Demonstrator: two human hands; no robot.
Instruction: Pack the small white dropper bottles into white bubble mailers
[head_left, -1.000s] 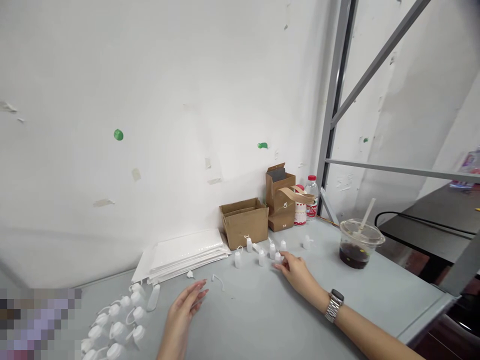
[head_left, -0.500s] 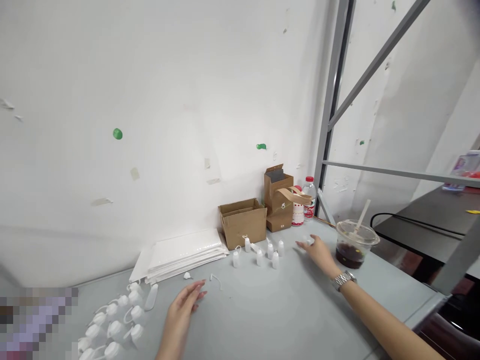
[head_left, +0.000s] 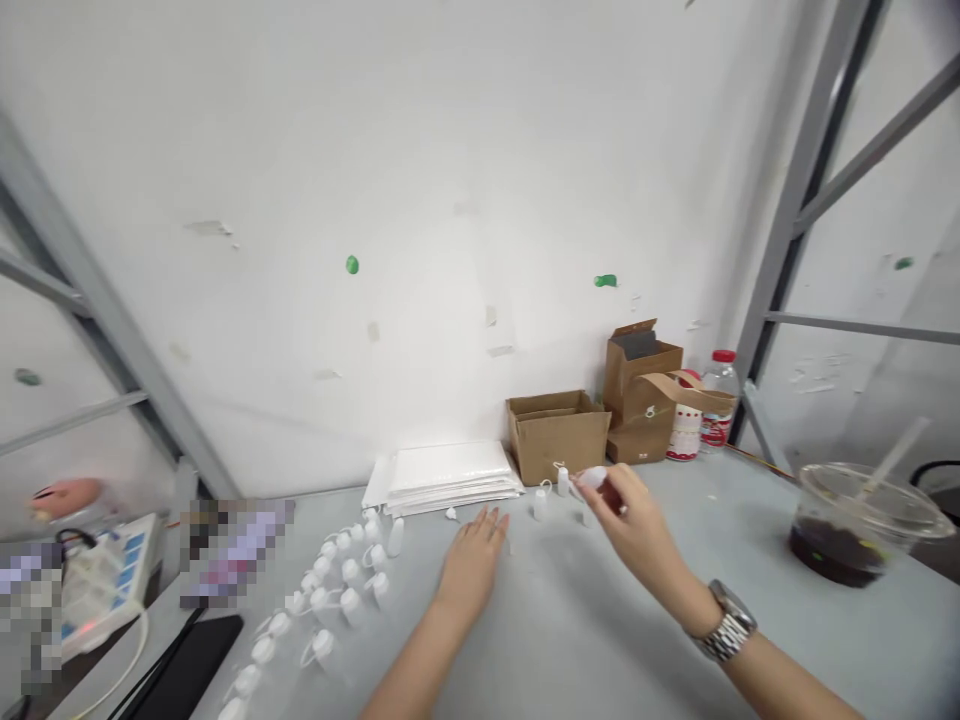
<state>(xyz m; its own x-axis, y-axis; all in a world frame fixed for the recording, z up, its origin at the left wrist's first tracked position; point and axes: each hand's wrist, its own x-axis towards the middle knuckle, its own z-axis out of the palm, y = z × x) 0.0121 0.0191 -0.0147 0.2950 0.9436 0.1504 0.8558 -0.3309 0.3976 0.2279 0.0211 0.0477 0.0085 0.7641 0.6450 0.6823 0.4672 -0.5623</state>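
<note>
My right hand (head_left: 626, 510) is raised a little over the table, pinching a small white plastic bottle (head_left: 592, 478) between thumb and fingers. Flat on the table to the left lies my left hand (head_left: 471, 560), fingers stretched out. By its fingertips is a small white strip (head_left: 511, 546), partly covered. A white cap (head_left: 451, 514) rests just behind that hand. Below and behind my right hand stand small white bottles (head_left: 540, 503), some partly hidden by it. At the left, several capped white bottles (head_left: 350, 606) stand in rows, with one bottle (head_left: 396, 537) at their edge.
White flat packs (head_left: 450, 470) are stacked against the wall, beside an open cardboard box (head_left: 559, 450) and a brown paper bag (head_left: 641, 410). A lidded drink cup (head_left: 847, 530) with a straw stands at right. A black flat object (head_left: 187, 665) and a power strip (head_left: 120, 585) are at left.
The view has turned left. My right hand has come back from the table's right side with a small bottle. My left hand has gone down flat near the thin white strip.
</note>
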